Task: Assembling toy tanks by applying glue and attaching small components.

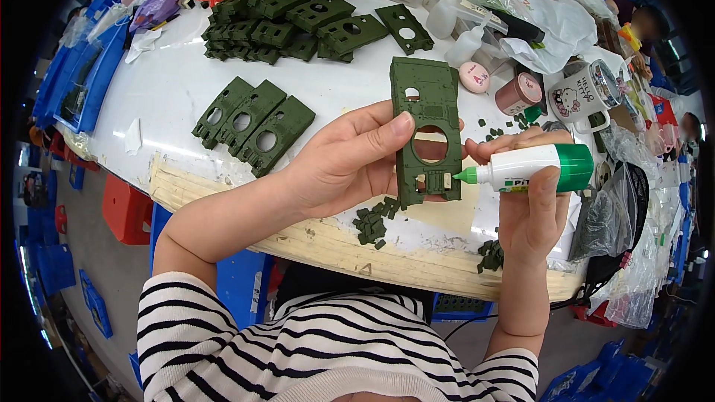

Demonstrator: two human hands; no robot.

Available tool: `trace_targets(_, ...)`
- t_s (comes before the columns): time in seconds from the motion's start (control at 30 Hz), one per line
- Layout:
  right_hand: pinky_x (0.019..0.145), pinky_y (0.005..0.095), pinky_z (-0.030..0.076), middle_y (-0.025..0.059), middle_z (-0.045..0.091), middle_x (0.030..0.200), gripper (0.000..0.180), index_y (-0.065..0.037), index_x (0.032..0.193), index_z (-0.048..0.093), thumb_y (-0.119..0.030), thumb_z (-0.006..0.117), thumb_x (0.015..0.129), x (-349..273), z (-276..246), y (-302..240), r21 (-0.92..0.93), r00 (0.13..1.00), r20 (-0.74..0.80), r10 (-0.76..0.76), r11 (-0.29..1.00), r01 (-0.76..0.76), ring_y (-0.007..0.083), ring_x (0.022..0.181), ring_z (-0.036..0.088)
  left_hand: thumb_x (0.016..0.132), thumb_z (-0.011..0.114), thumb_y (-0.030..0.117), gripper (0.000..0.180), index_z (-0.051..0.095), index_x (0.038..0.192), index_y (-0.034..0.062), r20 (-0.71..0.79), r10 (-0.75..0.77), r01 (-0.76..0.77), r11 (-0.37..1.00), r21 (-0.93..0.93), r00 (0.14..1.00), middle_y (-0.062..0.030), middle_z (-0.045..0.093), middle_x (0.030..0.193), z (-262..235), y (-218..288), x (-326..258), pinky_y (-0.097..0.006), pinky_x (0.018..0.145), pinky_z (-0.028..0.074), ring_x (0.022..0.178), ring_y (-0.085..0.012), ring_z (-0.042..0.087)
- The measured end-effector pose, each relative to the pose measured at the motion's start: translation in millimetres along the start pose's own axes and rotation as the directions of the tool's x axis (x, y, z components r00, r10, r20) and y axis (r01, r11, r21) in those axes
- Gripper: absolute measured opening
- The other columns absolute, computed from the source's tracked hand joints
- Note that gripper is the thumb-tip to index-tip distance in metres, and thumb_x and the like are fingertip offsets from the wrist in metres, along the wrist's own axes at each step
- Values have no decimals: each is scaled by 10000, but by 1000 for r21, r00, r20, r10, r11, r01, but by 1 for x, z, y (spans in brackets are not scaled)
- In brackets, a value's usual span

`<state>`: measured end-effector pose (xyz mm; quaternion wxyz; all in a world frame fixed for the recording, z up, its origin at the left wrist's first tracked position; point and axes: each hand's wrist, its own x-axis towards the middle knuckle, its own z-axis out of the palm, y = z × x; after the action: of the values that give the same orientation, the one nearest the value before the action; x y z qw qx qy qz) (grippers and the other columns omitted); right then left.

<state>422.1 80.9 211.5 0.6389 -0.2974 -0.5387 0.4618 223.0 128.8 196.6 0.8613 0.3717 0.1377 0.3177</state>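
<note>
My left hand grips a dark green plastic model tank hull top by its left side, thumb on its face. The part is tilted up over the table's front edge and has a large round hole and small square openings. In my right hand is a white glue bottle with a green base, lying sideways. Its green nozzle tip points left, at or just beside a small opening in the part's lower right corner; whether it touches I cannot tell. Small green plastic pieces lie below my left hand.
Three similar hull tops lie to the left; a large stack stands behind. A white mug, a pink jar, a squeeze bottle and plastic bags crowd the right. A wooden strip edges the table.
</note>
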Motion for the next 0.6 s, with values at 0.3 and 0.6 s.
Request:
trace_targets(0.3,852,412,484,232,603,895,357,5,981,415,-314,550,894,0,-3,-2,76,998,-7,68,995,-67,290,887,627,945,417,347,555,263,1358,10,-7,6,-6,1000,-11,1000,-163,391,1345,1,0,0,-477,909,483,1237,-305,423)
trace_targets(0.6,866,421,473,215,592,882,373,2,967,425,-328,575,878,0,-2,-1,23,999,12,33,999,-33,283,890,617,947,408,353,553,268,1352,5,3,6,-6,1000,-17,1000,-165,387,1345,1,1,1,-478,906,486,1230,-302,431)
